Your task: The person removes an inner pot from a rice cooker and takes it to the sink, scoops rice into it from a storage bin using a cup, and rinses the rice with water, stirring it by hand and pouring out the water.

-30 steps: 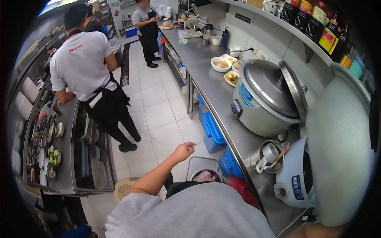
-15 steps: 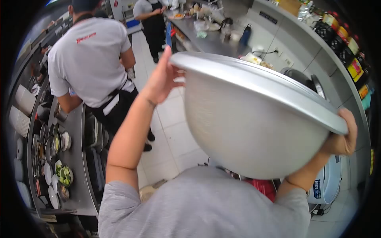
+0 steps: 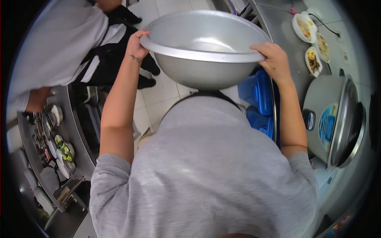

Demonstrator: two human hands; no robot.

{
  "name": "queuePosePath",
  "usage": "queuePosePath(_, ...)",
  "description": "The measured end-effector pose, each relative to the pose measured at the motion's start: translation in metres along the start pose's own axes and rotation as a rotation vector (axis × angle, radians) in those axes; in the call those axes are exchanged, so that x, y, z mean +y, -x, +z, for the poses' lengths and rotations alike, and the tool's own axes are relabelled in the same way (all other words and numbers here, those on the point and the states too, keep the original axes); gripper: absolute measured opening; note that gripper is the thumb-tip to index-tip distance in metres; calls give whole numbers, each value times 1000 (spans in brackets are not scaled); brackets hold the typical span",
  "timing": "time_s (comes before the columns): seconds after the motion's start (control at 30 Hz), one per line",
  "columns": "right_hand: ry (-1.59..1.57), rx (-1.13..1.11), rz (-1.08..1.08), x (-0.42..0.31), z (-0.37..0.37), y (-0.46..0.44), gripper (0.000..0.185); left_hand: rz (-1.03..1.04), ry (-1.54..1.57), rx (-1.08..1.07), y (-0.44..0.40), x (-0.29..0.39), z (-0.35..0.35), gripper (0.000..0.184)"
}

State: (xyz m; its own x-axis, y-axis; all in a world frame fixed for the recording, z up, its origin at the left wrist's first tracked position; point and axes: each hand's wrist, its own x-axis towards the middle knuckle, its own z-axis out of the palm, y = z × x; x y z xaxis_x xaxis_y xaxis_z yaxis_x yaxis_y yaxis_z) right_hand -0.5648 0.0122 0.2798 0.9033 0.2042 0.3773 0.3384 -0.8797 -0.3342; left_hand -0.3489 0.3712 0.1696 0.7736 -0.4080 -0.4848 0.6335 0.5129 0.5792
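A large silver metal mixing bowl (image 3: 198, 71) is held out in front of my body, its opening up and its inside showing bare metal. On the left, my left hand (image 3: 137, 45) grips the rolled rim, with the thumb over the edge. My right hand (image 3: 274, 59) grasps the rim on the other side, fingers bent over the edge. Part of each hand's fingers is hidden by the bowl.
A co-worker (image 3: 59, 47) stands close on my left beside a counter with bowls and green vegetables (image 3: 64, 150). To the right are food containers (image 3: 313, 61) on a steel counter, a large lidded pot (image 3: 323, 115) and blue bins (image 3: 258, 93) below.
The bowl has come down from a raised, tilted position to a nearly level one, both hands still on its rim. My view has tipped downward, and its inside now shows.
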Motion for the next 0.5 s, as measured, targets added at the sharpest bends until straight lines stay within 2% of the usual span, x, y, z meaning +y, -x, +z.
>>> queuePosePath(0.1, -127, -172, 55, 76, 59, -38, 25, -144, -64, 137, -73, -3, -38, 30)
queuePosePath(0.23, -201, -281, 77, 140, 103, -98, 21, -105, -56, 325, -119, 2, -24, 38)
queuePosePath(0.33, -203, -381, 92, 170, 114, -157, 20, -169, 14, 436, -150, 18, -28, 46)
queuePosePath(0.4, -188, -396, 37, 194, 131, -197, 20, -168, 42, 400, -173, 45, -20, 47)
queuePosePath(0.47, -293, -279, -67, 214, 161, -227, 21, -16, -15, 433, -205, 69, -11, 47)
queuePosePath(0.5, -279, -287, -72, 222, 173, -259, 21, -19, -18, 474, -233, 85, -21, 46)
